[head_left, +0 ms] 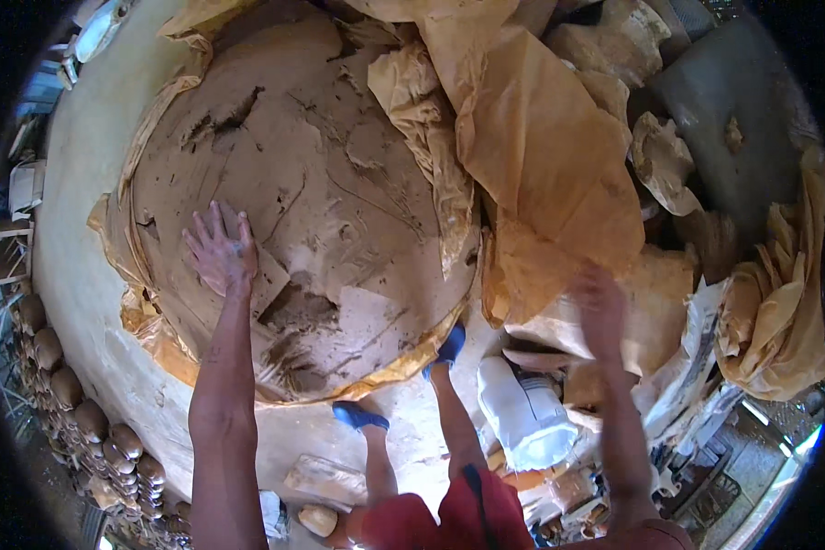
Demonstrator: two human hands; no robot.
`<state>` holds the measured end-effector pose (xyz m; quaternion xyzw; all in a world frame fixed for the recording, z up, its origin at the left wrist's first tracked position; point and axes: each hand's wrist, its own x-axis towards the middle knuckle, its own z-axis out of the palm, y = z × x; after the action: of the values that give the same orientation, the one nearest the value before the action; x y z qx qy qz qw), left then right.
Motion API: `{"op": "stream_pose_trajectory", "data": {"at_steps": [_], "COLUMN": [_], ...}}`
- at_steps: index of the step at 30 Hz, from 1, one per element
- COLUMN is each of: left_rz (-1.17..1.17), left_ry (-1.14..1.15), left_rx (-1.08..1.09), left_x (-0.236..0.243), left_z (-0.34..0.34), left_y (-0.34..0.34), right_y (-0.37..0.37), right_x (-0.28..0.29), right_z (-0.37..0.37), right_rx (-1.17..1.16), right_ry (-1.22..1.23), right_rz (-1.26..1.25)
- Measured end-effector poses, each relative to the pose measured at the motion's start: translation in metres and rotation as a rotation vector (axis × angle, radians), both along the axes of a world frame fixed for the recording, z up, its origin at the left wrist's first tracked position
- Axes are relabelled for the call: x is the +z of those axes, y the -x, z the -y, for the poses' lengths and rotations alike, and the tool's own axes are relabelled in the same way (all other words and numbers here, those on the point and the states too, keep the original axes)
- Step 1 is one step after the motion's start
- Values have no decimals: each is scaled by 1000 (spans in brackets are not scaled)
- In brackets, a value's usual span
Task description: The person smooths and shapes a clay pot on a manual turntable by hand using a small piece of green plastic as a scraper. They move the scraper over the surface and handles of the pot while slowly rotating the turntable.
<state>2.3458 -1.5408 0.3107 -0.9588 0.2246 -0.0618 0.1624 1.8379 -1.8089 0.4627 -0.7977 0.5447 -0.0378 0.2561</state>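
A large, cracked mass of grey-brown clay (339,174) lies on crumpled orange plastic sheeting. My left hand (220,249) rests on the clay's left part with its fingers spread. My right hand (596,302), blurred, is at the lower edge of a loose orange sheet (545,156) to the right of the clay; whether its fingers grip the sheet I cannot make out.
My blue-shod feet (357,414) stand on the pale floor (92,202) below the clay. Many brown pots (90,422) line the far left. A white sack (522,417), more sheeting (775,284) and rough pale pieces (614,41) crowd the right.
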Motion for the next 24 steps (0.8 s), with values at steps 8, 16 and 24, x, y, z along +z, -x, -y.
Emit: {"op": "stream_pose_trajectory", "data": {"at_steps": [8, 16, 24], "left_rz": [-30, -94, -111], "left_ry": [46, -17, 12], "left_rx": [30, 90, 69], "left_x": [-1, 7, -5], "left_z": [-12, -1, 11], "left_y": [-7, 0, 2], "right_y": [-214, -72, 26], "right_x": [-174, -235, -176], "right_z": [-4, 173, 329], "right_rx": [-28, -25, 4], "right_ry": [-269, 193, 381], "right_rz": [-215, -374, -528]}}
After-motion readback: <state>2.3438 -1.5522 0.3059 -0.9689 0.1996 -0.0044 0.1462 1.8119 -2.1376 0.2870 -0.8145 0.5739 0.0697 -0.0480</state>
